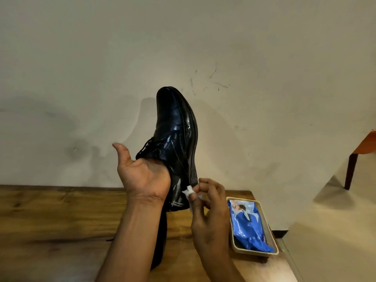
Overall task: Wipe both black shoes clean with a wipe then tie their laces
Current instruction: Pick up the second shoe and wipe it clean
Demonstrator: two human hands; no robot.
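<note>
Left hand (142,176) is pushed inside a glossy black leather lace-up shoe (177,135), fingers hidden in the opening, thumb spread free; can't tell how that grip sits. Shoe is held up above the brown wooden worktop (50,216), toe pointing up toward the wall. Right hand (209,212) has its grip pinching a small crumpled white wipe (188,191) against the shoe's heel edge. Second black shoe (160,241) rests on the worktop, mostly behind the left forearm. Blue wipes packet (247,226) lies in a beige tray (273,241) at right.
</note>
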